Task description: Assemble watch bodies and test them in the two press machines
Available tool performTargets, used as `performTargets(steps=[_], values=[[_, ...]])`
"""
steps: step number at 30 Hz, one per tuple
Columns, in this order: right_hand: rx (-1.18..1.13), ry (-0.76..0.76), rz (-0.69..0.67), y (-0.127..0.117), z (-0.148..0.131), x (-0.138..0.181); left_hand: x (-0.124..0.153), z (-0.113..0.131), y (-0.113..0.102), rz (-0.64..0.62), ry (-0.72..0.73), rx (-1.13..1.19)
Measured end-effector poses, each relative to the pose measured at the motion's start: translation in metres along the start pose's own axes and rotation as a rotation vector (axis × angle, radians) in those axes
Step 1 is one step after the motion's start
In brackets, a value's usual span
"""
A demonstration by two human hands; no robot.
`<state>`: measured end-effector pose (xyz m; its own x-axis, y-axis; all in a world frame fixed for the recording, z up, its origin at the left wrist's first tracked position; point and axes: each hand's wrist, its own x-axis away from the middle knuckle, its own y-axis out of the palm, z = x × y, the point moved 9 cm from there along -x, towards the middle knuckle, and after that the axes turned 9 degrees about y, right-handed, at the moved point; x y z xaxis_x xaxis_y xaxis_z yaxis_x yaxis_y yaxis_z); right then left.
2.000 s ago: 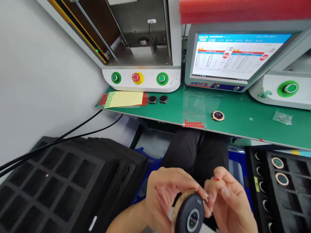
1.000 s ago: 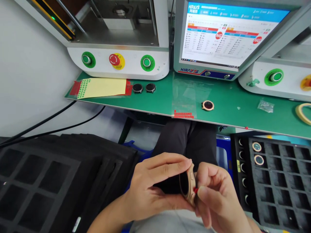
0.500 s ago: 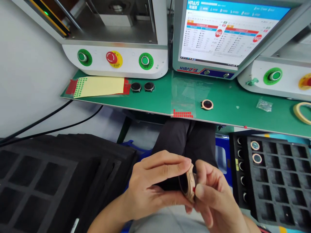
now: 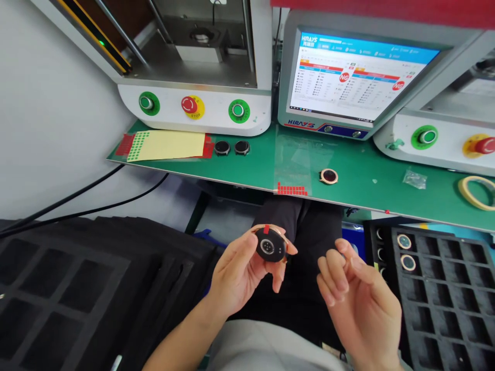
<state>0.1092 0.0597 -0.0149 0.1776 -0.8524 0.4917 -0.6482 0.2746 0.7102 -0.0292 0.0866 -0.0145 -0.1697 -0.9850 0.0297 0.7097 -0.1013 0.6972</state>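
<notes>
My left hand [image 4: 242, 270] holds a round rose-gold watch case [image 4: 270, 244] by its rim, black sensor back facing me, with a small red sticker on its top edge. My right hand [image 4: 359, 299] hovers a little to the right of it, palm up, fingers loosely spread and holding nothing. Both hands are over my lap, below the front edge of the green bench [image 4: 363, 170]. Another rose-gold watch case [image 4: 329, 176] lies on the bench near a strip of red stickers [image 4: 292, 189].
Two dark watch cases [image 4: 232, 148] lie beside a yellow sticker sheet [image 4: 168, 145]. White test machines with green and red buttons [image 4: 193, 105] flank a monitor [image 4: 359, 77]. Black foam trays sit at left [image 4: 69, 288] and right [image 4: 444, 278]. A tape roll [image 4: 474, 191] lies far right.
My right hand has let go of the watch case and drawn away to the right, open. My left hand has lifted the case and turned its black back toward me, red sticker now on its rim.
</notes>
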Motion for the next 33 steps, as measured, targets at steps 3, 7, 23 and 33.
performTargets(steps=[3, 7, 23, 33], values=[[-0.001, -0.041, 0.037, -0.005, 0.0, -0.001, 0.003, -0.003, 0.002, -0.003, -0.018, 0.005], [0.071, -0.139, 0.051, -0.006, -0.004, 0.003, 0.005, -0.001, 0.0, 0.003, 0.03, -0.07], [0.814, -0.593, -0.106, 0.039, 0.001, 0.016, 0.021, 0.015, 0.017, -0.074, 0.385, -0.551], [0.3, -0.18, -0.301, 0.041, 0.028, 0.001, 0.028, 0.027, 0.046, -0.255, 0.631, -0.986]])
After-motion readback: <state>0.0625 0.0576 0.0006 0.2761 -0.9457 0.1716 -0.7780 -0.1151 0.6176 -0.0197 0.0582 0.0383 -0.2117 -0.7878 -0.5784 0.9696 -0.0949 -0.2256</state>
